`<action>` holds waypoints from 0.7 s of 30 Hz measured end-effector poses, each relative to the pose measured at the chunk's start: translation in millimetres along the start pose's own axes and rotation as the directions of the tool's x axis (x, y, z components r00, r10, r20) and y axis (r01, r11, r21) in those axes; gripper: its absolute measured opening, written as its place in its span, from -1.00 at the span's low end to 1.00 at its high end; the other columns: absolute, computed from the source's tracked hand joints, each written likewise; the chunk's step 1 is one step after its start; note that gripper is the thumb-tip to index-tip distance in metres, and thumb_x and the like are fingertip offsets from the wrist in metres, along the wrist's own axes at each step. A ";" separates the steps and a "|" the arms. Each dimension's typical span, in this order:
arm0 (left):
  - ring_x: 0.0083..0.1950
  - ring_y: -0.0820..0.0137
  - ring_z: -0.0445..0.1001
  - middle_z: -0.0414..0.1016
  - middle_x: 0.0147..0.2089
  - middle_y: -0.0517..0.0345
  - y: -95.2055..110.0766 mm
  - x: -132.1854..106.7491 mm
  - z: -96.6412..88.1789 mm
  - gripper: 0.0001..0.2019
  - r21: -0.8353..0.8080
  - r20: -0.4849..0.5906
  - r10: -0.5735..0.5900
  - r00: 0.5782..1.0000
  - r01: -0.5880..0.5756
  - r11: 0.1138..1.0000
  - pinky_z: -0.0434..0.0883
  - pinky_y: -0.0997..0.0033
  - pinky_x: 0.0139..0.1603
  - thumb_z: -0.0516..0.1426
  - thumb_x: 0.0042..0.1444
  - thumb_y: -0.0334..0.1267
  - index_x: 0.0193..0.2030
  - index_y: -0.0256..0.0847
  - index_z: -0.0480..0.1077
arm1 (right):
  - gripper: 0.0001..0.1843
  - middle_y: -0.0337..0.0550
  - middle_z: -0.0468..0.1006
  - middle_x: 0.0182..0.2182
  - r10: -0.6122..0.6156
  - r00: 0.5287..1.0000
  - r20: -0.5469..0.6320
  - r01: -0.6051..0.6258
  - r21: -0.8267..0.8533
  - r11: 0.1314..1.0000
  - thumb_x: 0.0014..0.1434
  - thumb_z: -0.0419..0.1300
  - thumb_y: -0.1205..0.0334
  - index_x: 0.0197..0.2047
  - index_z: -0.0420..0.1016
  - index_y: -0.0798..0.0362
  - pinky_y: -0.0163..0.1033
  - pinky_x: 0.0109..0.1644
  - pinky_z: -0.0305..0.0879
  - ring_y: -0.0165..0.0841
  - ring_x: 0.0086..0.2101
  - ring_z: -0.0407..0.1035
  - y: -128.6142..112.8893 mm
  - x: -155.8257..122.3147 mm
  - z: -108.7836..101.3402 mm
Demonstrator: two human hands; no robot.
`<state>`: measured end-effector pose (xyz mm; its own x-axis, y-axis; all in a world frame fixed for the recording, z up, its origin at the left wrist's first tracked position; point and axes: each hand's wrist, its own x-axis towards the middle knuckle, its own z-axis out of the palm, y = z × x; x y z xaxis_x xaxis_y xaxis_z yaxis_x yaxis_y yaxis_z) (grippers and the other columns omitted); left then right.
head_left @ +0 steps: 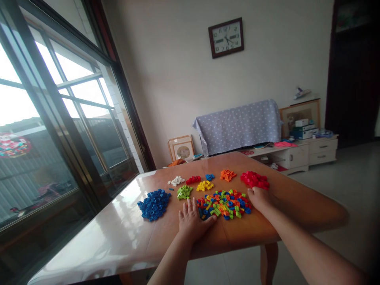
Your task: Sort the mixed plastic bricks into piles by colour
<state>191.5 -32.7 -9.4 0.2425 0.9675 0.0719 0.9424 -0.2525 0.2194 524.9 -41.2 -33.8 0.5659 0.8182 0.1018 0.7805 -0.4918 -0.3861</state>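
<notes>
A mixed pile of small coloured bricks [225, 204] lies on the wooden table [297, 206]. My left hand [192, 219] lies flat on the table with fingers spread, touching the pile's left edge. My right hand [259, 198] rests at the pile's right edge, just below a heap of red bricks [254, 179]; its fingers are curled down, and whether they hold anything is hidden. Sorted heaps lie around: blue round pieces [154, 204], lime green [184, 192], yellow [204, 185], orange [227, 175], small red [193, 179], small blue [209, 177], white [177, 181].
A large window [59, 118] runs along the left of the table. Behind the table stand a cloth-covered object [239, 126], a low white cabinet [299, 152] with boxes, and framed pictures on the floor. A clock [226, 37] hangs on the wall. The table's right edge drops to the floor.
</notes>
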 end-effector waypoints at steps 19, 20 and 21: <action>0.54 -0.09 -0.33 -0.20 0.54 -0.05 -0.2 -6.9 -5.0 0.05 -0.117 -0.090 0.106 0.990 -0.116 0.986 -0.27 -0.24 0.44 0.07 -0.03 0.42 0.49 -0.14 -0.09 | -0.48 0.12 0.59 -0.21 -0.042 0.999 -0.010 0.041 -0.059 0.997 0.36 -0.16 -0.02 -0.06 0.55 0.05 -0.07 -0.12 0.32 -0.13 -0.17 0.48 -11.4 -20.6 -19.2; 0.54 -0.08 -0.32 -0.18 0.54 -0.04 -0.3 -7.4 -6.1 0.04 -0.124 -0.090 0.108 0.990 -0.118 0.985 -0.26 -0.23 0.44 0.07 -0.02 0.41 0.49 -0.13 -0.08 | -0.49 0.11 0.59 -0.21 -0.038 0.999 -0.011 0.038 -0.058 0.998 0.36 -0.16 -0.02 -0.06 0.55 0.04 -0.08 -0.11 0.32 -0.13 -0.17 0.48 -10.8 -19.2 -17.7; 0.54 -0.07 -0.30 -0.15 0.54 -0.04 -0.6 -7.6 -7.2 0.02 -0.136 -0.092 0.106 0.990 -0.118 0.984 -0.26 -0.22 0.45 0.07 -0.01 0.41 0.48 -0.12 -0.05 | -0.49 0.11 0.59 -0.21 -0.034 0.999 -0.014 0.033 -0.058 0.998 0.35 -0.16 -0.02 -0.06 0.55 0.04 -0.08 -0.11 0.31 -0.14 -0.17 0.48 -10.1 -17.3 -15.9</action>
<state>187.4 -40.0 -3.2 0.3191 0.9298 0.1837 0.8672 -0.3646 0.3393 511.5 -55.2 -17.2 0.5425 0.8303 0.1274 0.8128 -0.4806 -0.3291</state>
